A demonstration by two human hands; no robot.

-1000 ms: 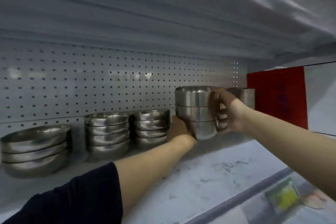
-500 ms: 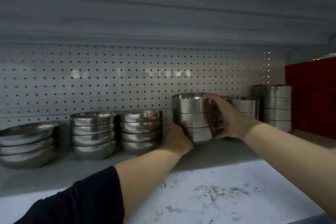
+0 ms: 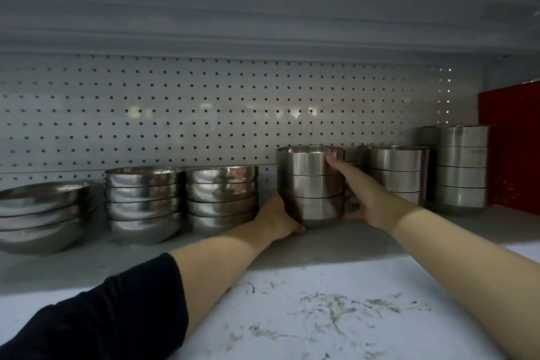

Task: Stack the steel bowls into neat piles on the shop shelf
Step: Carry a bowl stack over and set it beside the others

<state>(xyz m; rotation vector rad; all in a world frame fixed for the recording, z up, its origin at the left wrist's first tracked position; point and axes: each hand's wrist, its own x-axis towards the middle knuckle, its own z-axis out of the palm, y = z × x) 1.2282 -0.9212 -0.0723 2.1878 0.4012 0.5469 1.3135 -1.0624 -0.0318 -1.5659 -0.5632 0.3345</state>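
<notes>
Your left hand [image 3: 277, 218] cups the lower left side of a stack of three straight-walled steel bowls [image 3: 310, 184], fingers curled round its base. Your right hand [image 3: 369, 199] holds the stack's right side, fingers wrapped behind it and one fingertip [image 3: 331, 158] up at the top bowl's rim. The stack sits upright toward the back edge of the shelf [image 3: 336, 242], roughly midway along it; whether its base rests on the shelf or hangs just above cannot be told.

Just beside it on the right stands a second pile of straight-walled bowls [image 3: 394, 172], with a taller pile [image 3: 460, 166] next to that, close to a red panel [image 3: 511, 149] at the shelf's right end. To the left, two piles of rounded bowls [image 3: 144, 202] [image 3: 222, 196] stand side by side, and a pile of wider, shallow bowls [image 3: 41, 216] occupies the left end. A perforated back panel [image 3: 204, 114] runs behind all piles. Your left arm wears a dark sleeve [image 3: 111, 316]. No brand, label or legible writing shows on any bowl or panel; the shelf's front edge carries only scuff marks [image 3: 336, 310].
</notes>
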